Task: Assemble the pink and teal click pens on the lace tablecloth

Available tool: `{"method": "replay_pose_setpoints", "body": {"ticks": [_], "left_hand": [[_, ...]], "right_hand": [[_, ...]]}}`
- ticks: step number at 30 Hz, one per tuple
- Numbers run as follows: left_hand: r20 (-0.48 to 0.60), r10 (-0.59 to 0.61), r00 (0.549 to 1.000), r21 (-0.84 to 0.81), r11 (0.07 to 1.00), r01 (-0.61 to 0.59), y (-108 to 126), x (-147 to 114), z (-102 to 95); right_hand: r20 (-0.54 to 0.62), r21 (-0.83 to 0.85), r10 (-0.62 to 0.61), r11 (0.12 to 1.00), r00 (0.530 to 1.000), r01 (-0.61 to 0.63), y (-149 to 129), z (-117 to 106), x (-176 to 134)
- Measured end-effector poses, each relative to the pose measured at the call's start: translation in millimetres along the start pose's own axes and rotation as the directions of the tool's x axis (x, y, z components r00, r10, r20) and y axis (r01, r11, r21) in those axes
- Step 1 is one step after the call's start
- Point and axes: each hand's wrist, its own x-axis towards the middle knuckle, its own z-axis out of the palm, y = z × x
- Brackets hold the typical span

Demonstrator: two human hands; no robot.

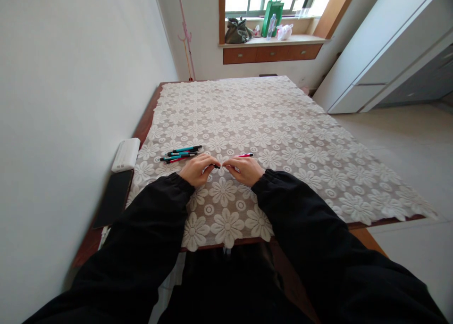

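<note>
Object (217, 167), black, mostly hidden in left hand (198, 169)

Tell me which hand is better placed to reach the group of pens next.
Left, I'd judge: the left hand is right beside the pens, the right hand farther off. The left seems to pinch a small black piece, though.

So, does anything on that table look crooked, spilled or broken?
Nothing looks spilled or broken. The cloth seems off-centre, though: bare wood shows along the table's left side, while the cloth hangs past the near right corner. The pens by the left hand lie loosely bunched, which hardly seems odd.
</note>
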Motion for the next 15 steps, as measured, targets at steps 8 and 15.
{"method": "replay_pose_setpoints", "body": {"ticks": [8, 15], "left_hand": [[-0.054, 0.014, 0.998, -0.09, 0.996, -0.019, 0.2, 1.0, 1.9], [-0.029, -0.019, 0.999, -0.112, 0.994, 0.016, 0.1, 0.4, 2.2]], "right_hand": [[0.015, 0.015, -0.007, 1.0, 1.0, 0.007, 0.5, 1.8, -0.2], [0.005, 0.042, -0.031, 0.999, 1.0, 0.031, 1.8, 4.0, -0.4]]}}
